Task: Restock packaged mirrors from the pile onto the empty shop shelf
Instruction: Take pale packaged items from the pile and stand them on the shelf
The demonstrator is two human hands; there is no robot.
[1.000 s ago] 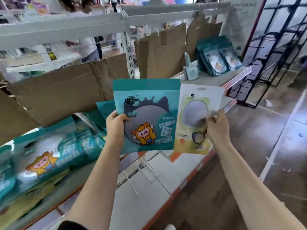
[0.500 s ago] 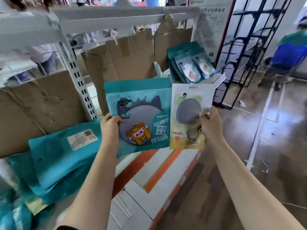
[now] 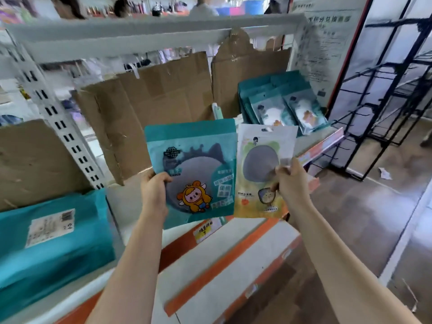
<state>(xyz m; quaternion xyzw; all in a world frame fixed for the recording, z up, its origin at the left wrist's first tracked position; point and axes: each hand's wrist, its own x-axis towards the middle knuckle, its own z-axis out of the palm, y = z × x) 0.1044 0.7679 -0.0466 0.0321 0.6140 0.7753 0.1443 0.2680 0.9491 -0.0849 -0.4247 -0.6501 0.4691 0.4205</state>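
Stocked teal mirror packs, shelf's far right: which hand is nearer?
Right. The right hand, pinching the pale yellow mirror pack, is just below and in front of the stocked packs; the left hand, gripping the teal cartoon mirror pack, is farther down-left.

The left hand [image 3: 154,192] holds the larger packet [image 3: 198,160] up before the shelf [image 3: 127,206], and the right hand [image 3: 292,181] holds the smaller packet [image 3: 261,164] just to its right. A pile of packets [image 3: 53,242] lies on the shelf to the left, and a stack of packets [image 3: 280,101] leans at its far right end. Cardboard sheets [image 3: 163,90] stand along the back of the shelf, and a wire rack [image 3: 385,90] stands on the floor to its right.
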